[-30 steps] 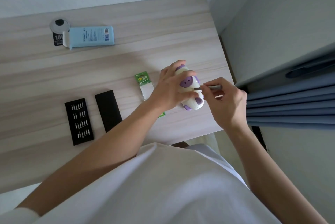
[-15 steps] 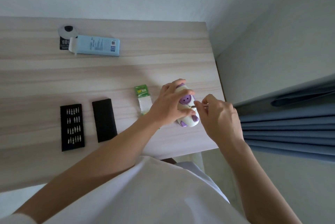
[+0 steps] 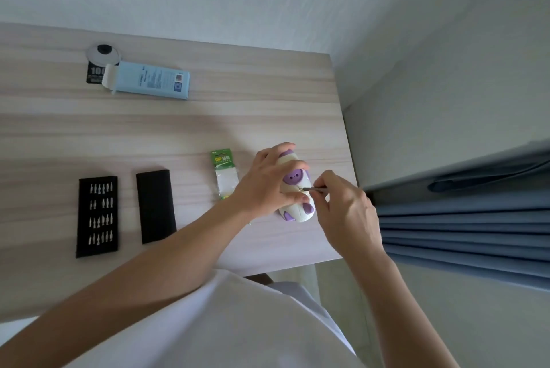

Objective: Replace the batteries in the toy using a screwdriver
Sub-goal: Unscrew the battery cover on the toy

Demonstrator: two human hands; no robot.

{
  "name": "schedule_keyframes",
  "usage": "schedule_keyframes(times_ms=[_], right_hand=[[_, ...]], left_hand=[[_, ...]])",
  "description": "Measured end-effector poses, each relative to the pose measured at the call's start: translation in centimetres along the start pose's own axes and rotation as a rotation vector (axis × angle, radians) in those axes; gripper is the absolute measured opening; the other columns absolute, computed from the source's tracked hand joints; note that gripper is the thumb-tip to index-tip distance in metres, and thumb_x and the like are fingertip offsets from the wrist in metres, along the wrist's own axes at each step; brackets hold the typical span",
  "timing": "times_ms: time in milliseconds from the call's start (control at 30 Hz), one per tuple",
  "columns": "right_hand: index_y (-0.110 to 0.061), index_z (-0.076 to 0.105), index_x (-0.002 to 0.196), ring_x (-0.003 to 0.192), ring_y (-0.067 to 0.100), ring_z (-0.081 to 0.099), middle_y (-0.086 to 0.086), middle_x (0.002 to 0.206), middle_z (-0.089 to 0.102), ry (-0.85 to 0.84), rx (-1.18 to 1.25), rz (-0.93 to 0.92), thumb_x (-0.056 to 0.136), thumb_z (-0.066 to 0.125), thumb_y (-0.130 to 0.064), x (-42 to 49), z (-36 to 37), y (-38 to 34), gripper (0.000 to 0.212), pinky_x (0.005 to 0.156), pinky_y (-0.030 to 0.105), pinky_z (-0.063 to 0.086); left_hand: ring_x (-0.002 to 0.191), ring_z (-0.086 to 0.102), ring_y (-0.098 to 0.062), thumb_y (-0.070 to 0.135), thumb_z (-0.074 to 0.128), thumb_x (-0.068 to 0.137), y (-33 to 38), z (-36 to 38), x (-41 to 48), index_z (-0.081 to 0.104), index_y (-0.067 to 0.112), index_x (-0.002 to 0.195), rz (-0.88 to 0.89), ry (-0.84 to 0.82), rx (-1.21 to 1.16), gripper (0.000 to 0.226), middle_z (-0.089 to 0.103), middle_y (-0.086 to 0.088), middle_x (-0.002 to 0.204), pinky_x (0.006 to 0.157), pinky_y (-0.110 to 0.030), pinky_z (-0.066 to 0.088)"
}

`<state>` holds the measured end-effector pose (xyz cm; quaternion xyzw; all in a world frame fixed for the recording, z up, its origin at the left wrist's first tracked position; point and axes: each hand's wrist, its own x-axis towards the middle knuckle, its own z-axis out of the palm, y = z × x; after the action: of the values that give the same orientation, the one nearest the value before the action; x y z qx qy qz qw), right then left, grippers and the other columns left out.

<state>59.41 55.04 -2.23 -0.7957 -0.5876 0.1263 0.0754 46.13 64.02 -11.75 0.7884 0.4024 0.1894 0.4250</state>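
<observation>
Broadly, the biggest change is the framing: against the frame a second ago the head has tipped back, so more white wall shows at twelve o'clock and the wooden table (image 3: 166, 132) sits lower in view, while its contents have kept their places on it. At ten o'clock lies the pale blue carton (image 3: 150, 83), overlapping a black card and clear disc; at eight o'clock lies the black bit tray (image 3: 97, 216) with its rows of bits, and just beside it, toward the centre, the black lid (image 3: 155, 206). The green-topped battery pack (image 3: 225, 172) lies near the middle, partly under the left wrist, apparently unopened, though the glare makes that uncertain. The left hand (image 3: 269, 181) is wrapped around the white-and-purple toy (image 3: 295, 187), fingers curled over its top and thumb along its side, pinning it on the table near the three o'clock edge, as it did before. The right hand (image 3: 342, 207) has its fingertips pinched narrowly on the thin screwdriver (image 3: 313, 188), whose tip meets the toy's body just below the round purple patch; a second ago more of the silver shaft showed and the hand sat farther out, so it has closed in. I take that as the screw of the battery cover being worked, which puts the task early: cover on, cells not swapped.
</observation>
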Motion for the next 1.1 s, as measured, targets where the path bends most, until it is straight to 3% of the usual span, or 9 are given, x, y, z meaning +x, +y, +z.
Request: schedule_keyframes(times_ms=[100,167,300,500,567,667,767,967,1100], right_hand=[[-0.021,0.055,0.090,0.074,0.031,0.058,-0.007,0.084,0.068,0.000,-0.076,0.063,0.096,0.052,-0.047,0.22,-0.27,-0.04,0.026,0.062,0.033,0.042],[-0.019,0.055,0.083,0.068,0.034,0.052,-0.001,0.077,0.067,-0.010,-0.147,0.102,0.097,0.049,-0.055,0.41,-0.26,0.10,0.039,0.060,0.033,0.039],[-0.015,0.052,0.078,0.065,0.037,0.047,0.004,0.068,0.063,-0.029,-0.058,0.086,0.096,0.057,-0.039,0.60,0.05,0.12,0.031,0.055,0.038,0.042],[-0.029,0.051,0.094,0.071,0.030,0.057,-0.010,0.091,0.063,-0.025,-0.061,-0.025,0.097,0.054,-0.031,0.05,-0.48,-0.15,0.005,0.058,0.036,0.048],[-0.026,0.055,0.098,0.076,0.030,0.060,-0.012,0.091,0.066,-0.032,-0.097,0.025,0.096,0.053,-0.043,0.15,-0.67,-0.28,0.017,0.062,0.034,0.045],[-0.018,0.056,0.085,0.071,0.035,0.055,-0.002,0.078,0.067,-0.052,-0.193,0.090,0.098,0.048,-0.051,0.58,-0.57,-0.15,0.037,0.060,0.034,0.041],[-0.016,0.053,0.080,0.069,0.037,0.052,0.002,0.071,0.064,-0.052,-0.078,0.064,0.097,0.055,-0.038,0.74,-0.37,0.04,0.029,0.056,0.037,0.042],[-0.030,0.055,0.095,0.072,0.022,0.058,-0.012,0.090,0.063,-0.040,0.009,-0.021,0.095,0.057,-0.029,0.45,-0.69,0.16,0.002,0.062,0.037,0.051],[-0.021,0.060,0.087,0.070,0.027,0.055,-0.009,0.082,0.070,-0.032,-0.123,0.075,0.097,0.053,-0.048,0.99,-0.65,0.52,0.030,0.064,0.034,0.048]], left_hand=[[0.131,0.035,-0.028,0.062,0.069,0.067,-0.15,0.22,0.04,0.063,0.037,0.119,0.023,0.031,0.002,0.059,0.037,0.005,0.148,0.108,-0.038,0.035],[0.131,0.034,-0.027,0.054,0.078,0.069,-0.11,0.22,0.04,0.064,0.036,0.120,0.014,0.033,-0.005,0.056,0.037,0.006,0.148,0.109,-0.037,0.034],[0.133,0.030,-0.025,0.047,0.083,0.071,0.08,0.05,-0.04,0.063,0.036,0.122,0.004,0.024,0.008,0.056,0.034,0.007,0.150,0.107,-0.030,0.029],[0.134,0.032,-0.027,0.048,0.082,0.070,0.06,0.08,0.01,0.064,0.036,0.121,0.009,0.023,-0.003,0.056,0.035,0.007,0.149,0.108,-0.037,0.034],[0.133,0.032,-0.027,0.045,0.082,0.071,0.05,0.10,0.05,0.064,0.035,0.121,0.016,0.027,-0.006,0.055,0.035,0.006,0.149,0.108,-0.038,0.035],[0.133,0.031,-0.025,0.047,0.083,0.071,0.15,0.05,0.02,0.064,0.036,0.121,0.008,0.032,-0.009,0.055,0.035,0.008,0.149,0.107,-0.035,0.034],[0.134,0.029,-0.024,0.048,0.083,0.071,0.26,-0.07,-0.01,0.063,0.036,0.122,0.003,0.020,-0.005,0.056,0.033,0.009,0.150,0.105,-0.030,0.030],[0.134,0.029,-0.023,0.050,0.082,0.071,0.11,0.03,0.13,0.063,0.037,0.122,0.016,0.016,-0.003,0.056,0.033,0.009,0.150,0.106,-0.033,0.033],[0.133,0.029,-0.025,0.049,0.082,0.071,-0.04,0.13,0.52,0.063,0.035,0.121,0.039,0.004,-0.008,0.055,0.034,0.007,0.149,0.108,-0.036,0.033]])
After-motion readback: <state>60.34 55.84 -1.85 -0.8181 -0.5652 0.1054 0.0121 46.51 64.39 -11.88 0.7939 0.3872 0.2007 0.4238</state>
